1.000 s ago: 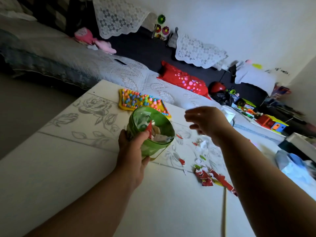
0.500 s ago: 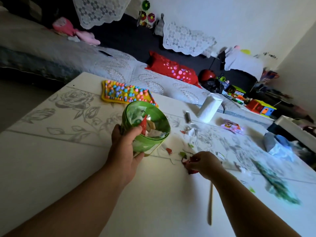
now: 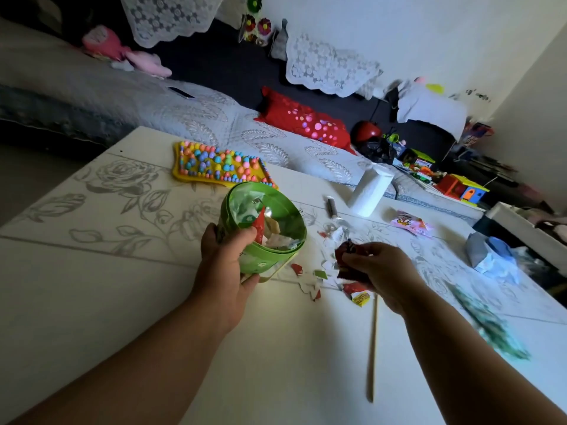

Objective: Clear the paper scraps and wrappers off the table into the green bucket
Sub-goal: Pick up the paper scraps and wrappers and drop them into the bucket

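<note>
The left hand (image 3: 224, 268) grips the green bucket (image 3: 270, 260), thumb hooked over its rim, holding it tilted just above the table (image 3: 122, 302). Beside it, the right hand (image 3: 382, 271) pinches a bunch of red wrappers (image 3: 342, 259) in curled fingers. Half a second ago that hand was down on the table; now it is raised. Loose scraps (image 3: 320, 274) lie beneath, with a white roll (image 3: 371, 191) farther off.

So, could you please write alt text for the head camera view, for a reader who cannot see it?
A person's left hand holds a tilted, part-filled green bucket while the right hand grips red wrappers beside it. More paper scraps lie on the white table.
</note>
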